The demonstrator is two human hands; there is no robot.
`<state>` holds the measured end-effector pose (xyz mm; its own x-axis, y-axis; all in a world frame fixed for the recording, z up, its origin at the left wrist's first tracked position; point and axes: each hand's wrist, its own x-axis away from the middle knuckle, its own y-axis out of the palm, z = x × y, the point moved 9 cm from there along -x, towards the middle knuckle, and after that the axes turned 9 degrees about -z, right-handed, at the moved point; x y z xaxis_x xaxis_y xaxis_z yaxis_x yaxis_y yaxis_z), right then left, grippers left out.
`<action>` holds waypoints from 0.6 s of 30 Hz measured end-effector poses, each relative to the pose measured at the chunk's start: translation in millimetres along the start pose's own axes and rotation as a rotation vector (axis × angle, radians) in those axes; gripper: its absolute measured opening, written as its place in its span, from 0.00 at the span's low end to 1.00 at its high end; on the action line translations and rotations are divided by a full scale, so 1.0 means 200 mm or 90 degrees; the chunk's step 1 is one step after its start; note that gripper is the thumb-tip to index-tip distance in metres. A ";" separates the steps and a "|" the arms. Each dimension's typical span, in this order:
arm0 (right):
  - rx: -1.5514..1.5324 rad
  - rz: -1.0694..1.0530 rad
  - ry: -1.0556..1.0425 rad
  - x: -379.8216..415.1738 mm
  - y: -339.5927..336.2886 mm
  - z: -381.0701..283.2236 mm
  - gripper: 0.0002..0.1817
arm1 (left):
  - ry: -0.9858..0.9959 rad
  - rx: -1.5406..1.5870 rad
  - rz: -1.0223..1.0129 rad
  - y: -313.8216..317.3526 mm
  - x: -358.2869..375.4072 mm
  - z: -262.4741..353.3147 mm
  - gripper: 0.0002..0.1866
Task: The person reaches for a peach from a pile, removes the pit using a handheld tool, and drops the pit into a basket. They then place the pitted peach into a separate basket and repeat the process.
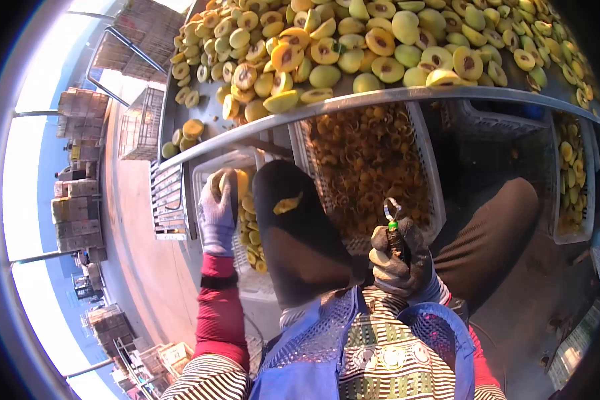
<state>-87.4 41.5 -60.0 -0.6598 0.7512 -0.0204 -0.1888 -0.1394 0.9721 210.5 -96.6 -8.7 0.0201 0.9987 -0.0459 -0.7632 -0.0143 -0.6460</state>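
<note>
My left hand (219, 203), in a pale grey-purple glove, is over a white crate (210, 163) beside my knee. Its fingers are curled on a yellow peach half (243, 181), partly hidden by the glove. Below it, more peach halves (252, 233) lie in that crate. In front of my lap, my right hand (401, 261), in a dirty grey glove, is closed round the dark handle of a pitting tool (393, 212). The tool has a looped metal blade pointing up and a green band. Nothing is on the blade.
A metal table with a raised rim (353, 101) holds many halved peaches (327, 50), some with pits. Beneath it, a crate (417, 143) contains brown pits and scraps (367, 167). Another crate of halves (570, 180) stands right. Stacked crates (77, 217) line the left.
</note>
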 end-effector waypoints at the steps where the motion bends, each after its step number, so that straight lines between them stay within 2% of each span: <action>1: 0.034 0.065 -0.019 0.00 -0.04 -0.01 0.26 | -0.131 -0.357 -0.008 -0.11 -0.04 -0.23 0.20; 3: 0.054 0.075 -0.010 -0.02 -0.05 -0.01 0.26 | 0.002 -0.394 0.050 -0.04 -0.15 0.17 0.20; 4: 0.055 0.074 -0.009 -0.04 -0.05 -0.02 0.26 | -0.025 -0.308 0.030 0.06 -0.21 0.40 0.22; 5: 0.121 0.111 -0.008 -0.04 -0.08 -0.03 0.26 | -0.027 -0.262 0.022 0.13 -0.30 0.50 0.22; 6: 0.187 0.148 -0.006 -0.04 -0.11 -0.05 0.26 | 0.029 -0.328 -0.006 0.22 -0.41 0.56 0.24; 8: 0.190 0.178 -0.003 -0.04 -0.10 -0.07 0.26 | 0.022 -0.522 -0.085 0.41 -0.64 0.54 0.27; 9: 0.189 0.206 -0.003 -0.03 -0.11 -0.08 0.26 | -0.009 -0.553 -0.169 0.52 -0.76 0.41 0.28; 11: 0.181 0.244 -0.030 -0.01 -0.14 -0.12 0.24 | -0.030 -0.511 -0.218 0.60 -0.83 0.49 0.27; 13: 0.167 0.282 -0.064 0.01 -0.20 -0.16 0.23 | 0.230 -0.316 -0.111 0.60 -0.68 0.76 0.24; 14: 0.303 0.310 -0.117 0.00 -0.23 -0.24 0.20 | 0.358 -0.245 -0.116 0.63 -0.56 0.89 0.25; 16: 0.520 0.351 -0.197 -0.01 -0.11 -0.35 0.13 | 0.369 -0.197 -0.293 0.77 -0.31 1.04 0.32; 18: 0.462 0.353 -0.209 -0.05 0.03 -0.38 0.13 | 0.329 -0.108 -0.449 0.90 -0.11 1.05 0.39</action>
<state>-136.5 -15.4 -71.5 -0.2638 0.8564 0.4438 0.6551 -0.1787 0.7341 -63.9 -110.6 36.5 0.7696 0.6317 0.0931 -0.3582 0.5478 -0.7560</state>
